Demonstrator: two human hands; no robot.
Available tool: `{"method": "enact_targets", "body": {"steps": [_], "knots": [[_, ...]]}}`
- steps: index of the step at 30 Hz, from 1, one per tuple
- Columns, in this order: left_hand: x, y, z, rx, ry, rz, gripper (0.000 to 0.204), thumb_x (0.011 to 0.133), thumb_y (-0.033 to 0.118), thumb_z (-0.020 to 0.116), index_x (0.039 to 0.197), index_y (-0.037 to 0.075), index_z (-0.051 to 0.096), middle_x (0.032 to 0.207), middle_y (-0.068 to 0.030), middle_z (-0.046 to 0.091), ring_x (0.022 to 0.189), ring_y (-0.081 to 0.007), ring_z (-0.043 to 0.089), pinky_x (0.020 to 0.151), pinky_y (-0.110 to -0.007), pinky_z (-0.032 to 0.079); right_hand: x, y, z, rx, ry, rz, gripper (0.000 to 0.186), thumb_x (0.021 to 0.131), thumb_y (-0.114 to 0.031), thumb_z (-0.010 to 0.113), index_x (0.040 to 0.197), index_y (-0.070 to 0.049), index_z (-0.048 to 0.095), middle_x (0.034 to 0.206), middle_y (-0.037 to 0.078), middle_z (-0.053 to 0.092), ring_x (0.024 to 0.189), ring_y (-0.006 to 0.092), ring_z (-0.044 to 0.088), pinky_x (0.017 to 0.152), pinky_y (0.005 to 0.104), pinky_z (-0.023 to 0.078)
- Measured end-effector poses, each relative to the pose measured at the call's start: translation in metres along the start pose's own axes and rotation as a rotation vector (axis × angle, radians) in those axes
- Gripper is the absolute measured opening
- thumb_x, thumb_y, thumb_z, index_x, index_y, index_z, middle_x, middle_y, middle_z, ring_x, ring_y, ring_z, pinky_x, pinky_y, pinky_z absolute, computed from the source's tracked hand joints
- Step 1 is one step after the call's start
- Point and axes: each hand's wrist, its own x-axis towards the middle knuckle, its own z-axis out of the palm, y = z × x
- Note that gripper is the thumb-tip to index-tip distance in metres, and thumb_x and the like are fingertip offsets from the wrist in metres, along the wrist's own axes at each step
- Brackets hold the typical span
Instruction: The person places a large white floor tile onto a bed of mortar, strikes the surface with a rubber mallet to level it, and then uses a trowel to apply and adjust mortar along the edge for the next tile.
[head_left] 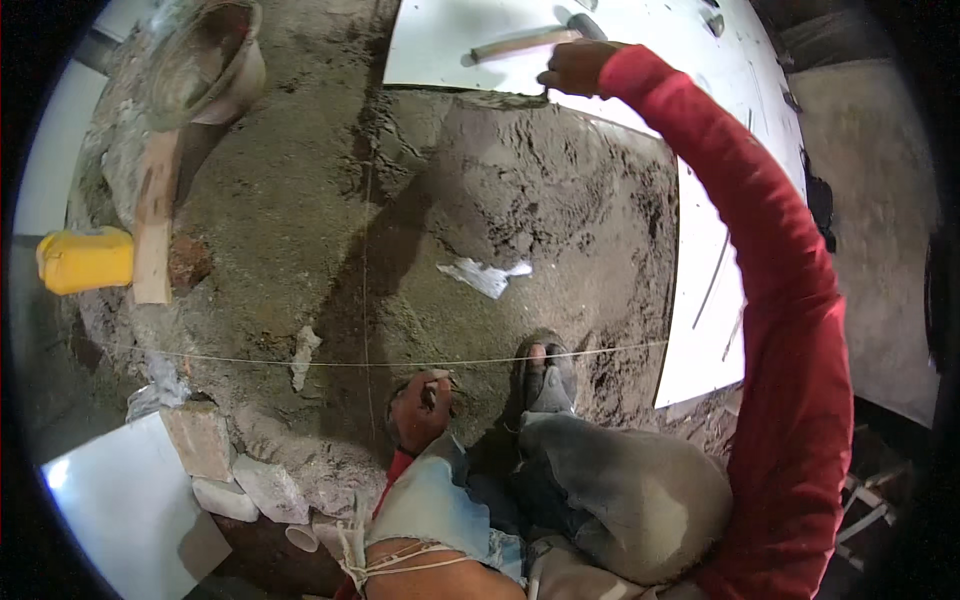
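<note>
My right hand (575, 68) reaches far forward in a red sleeve, its fingers closed on a trowel (505, 99). The thin dark blade lies along the front edge of a large white tile (440, 45), where wet grey mortar (560, 170) begins. Close beyond that hand, a hammer with a wooden handle (515, 45) rests on the tile. Low by my bent knee, my left hand (418, 412) has curled fingers; whatever they may hold is hidden. A taut string (470, 361) crosses just beyond this hand and over my foot (550, 370).
Another string (367, 250) runs lengthwise over the sandy bed. A torn plastic scrap (490, 277) lies on it. At left are a bucket (240, 80), a wooden plank (155, 220) and a yellow jerrycan (88, 260). Stone blocks (270, 490) and a white panel (135, 505) occupy the lower left.
</note>
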Motion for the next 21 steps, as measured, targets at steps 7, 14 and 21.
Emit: {"method": "enact_targets", "body": {"steps": [7,14,21], "knots": [[0.009,0.02,-0.004,-0.022,-0.005,0.047,0.014,0.091,0.018,0.069,0.098,0.007,0.072,0.066,-0.0029,0.064,0.05,-0.0107,0.052,0.048,-0.029,0.042,-0.132,0.101,0.096,-0.226,-0.058,0.076,0.031,0.104,-0.03,0.041,0.111,-0.014,0.066,0.102,0.012,0.069,0.09,0.0299,0.07,0.076,0.0431,0.058],[0.009,0.028,-0.006,-0.06,-0.065,-0.027,0.013,0.09,0.016,0.068,0.098,0.006,0.072,0.066,-0.0045,0.065,0.053,-0.0114,0.057,0.052,-0.028,0.046,-0.236,0.151,0.172,-0.055,-0.065,0.606,0.041,0.102,-0.042,0.041,0.109,-0.014,0.07,0.104,0.013,0.072,0.099,0.0351,0.069,0.081,0.049,0.056],[0.01,0.022,-0.006,-0.009,-0.06,-0.073,0.013,0.09,0.015,0.067,0.098,0.006,0.071,0.072,-0.0067,0.069,0.059,-0.0134,0.063,0.055,-0.03,0.05,-0.258,0.119,0.157,0.824,-0.146,0.967,0.044,0.1,-0.042,0.044,0.096,-0.003,0.064,0.069,0.006,0.056,0.062,0.0182,0.056,0.056,0.0391,0.048]]}}
